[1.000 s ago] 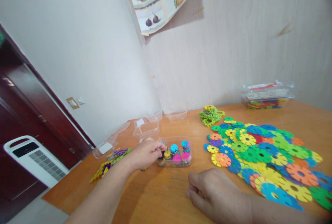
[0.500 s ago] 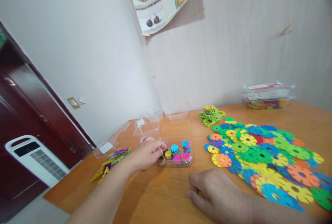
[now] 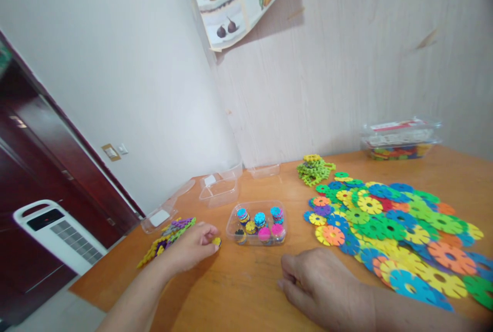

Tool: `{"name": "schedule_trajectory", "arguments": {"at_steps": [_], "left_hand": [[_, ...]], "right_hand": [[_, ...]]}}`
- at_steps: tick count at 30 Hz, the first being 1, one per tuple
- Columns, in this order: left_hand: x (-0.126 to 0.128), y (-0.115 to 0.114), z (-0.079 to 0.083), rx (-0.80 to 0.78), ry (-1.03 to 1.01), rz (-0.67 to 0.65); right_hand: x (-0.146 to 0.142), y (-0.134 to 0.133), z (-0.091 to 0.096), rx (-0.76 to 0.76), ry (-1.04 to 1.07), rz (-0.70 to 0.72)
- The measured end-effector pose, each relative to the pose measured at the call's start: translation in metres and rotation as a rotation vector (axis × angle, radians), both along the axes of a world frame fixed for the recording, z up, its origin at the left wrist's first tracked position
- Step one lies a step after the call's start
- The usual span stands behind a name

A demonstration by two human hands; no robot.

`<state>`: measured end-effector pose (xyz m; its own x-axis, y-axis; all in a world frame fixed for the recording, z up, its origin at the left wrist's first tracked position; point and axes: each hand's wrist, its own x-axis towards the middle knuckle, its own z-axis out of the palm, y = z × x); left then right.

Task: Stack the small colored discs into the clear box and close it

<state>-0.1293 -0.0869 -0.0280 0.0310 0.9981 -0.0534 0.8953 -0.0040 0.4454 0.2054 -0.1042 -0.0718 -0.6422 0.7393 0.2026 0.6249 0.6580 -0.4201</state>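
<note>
My left hand [image 3: 199, 242] is left of the small clear container, its thumb and fingers pinched on a small yellow notched disc piece [image 3: 217, 242] with a dark edge, just above or on the table. How many discs are in the pinch cannot be told. The clear plastic container [image 3: 231, 229] holds several short stacks of small notched discs, topped blue, yellow, black and pink, such as a pink-topped stack [image 3: 264, 234]. My right hand [image 3: 318, 280] rests on the wooden table in a loose fist, with nothing seen in it, between the container and the large discs.
Large coloured notched discs [image 3: 381, 224] spread over the right side. Yellow and purple pieces [image 3: 165, 239] lie beyond my left forearm. Green pieces [image 3: 315, 172] are piled at the back. Open clear boxes [image 3: 219, 193] stand back left, a filled clear box [image 3: 402, 139] back right.
My left hand has moved left, out of the container, and now has the yellow disc piece at its fingertips. A blue-topped stack shows where the fingers were. My right hand has stayed still.
</note>
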Motion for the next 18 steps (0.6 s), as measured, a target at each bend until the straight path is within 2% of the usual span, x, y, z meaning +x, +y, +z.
{"name": "schedule_trajectory", "arguments": {"at_steps": [10,15,18], "left_hand": [[-0.003,-0.002,-0.006,0.001,-0.006,0.004],[0.004,0.000,0.012,0.158,-0.041,0.041],[0.022,0.005,0.029,0.246,-0.045,-0.018]], "right_hand": [[-0.001,0.000,-0.001,-0.007,0.006,0.013],[-0.001,0.000,0.000,-0.003,0.007,0.012],[0.000,0.000,0.002,0.002,0.006,0.008]]}}
